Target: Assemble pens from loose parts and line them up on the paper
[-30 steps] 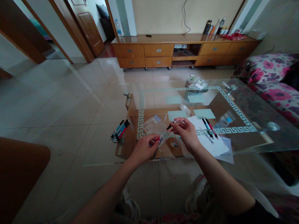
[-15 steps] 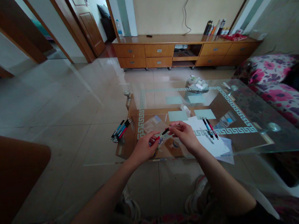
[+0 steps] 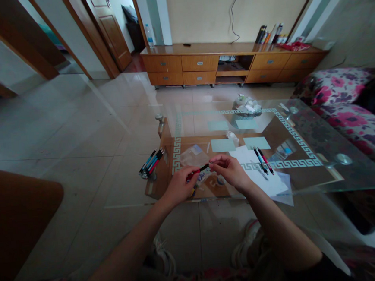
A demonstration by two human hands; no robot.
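Note:
A red-and-black pen [image 3: 204,167] is held level between both hands above the near edge of the glass table [image 3: 127,205]. My left hand [image 3: 180,185] is closed round its red barrel. The fingers of my right hand [image 3: 230,171] pinch the black end, and they hide its tip. Beneath the hands lie a clear plastic bag [image 3: 191,155] and small items too blurred to name. To the right, white paper [image 3: 272,186] carries a red-and-black pen [image 3: 265,160] and a blue-and-black pen [image 3: 259,160]. A bundle of several pens [image 3: 151,163] lies to the left.
A basket [image 3: 246,110] heaped with crumpled white material shows near the table's far side. A long wooden TV cabinet [image 3: 199,64] runs along the wall. The flowered sofa [image 3: 342,87] borders the right, and a brown rounded furniture piece [image 3: 21,223] stands at left.
The black part in my right hand has moved left and down to meet the red barrel. The gap with a thin pale piece between the two parts has closed.

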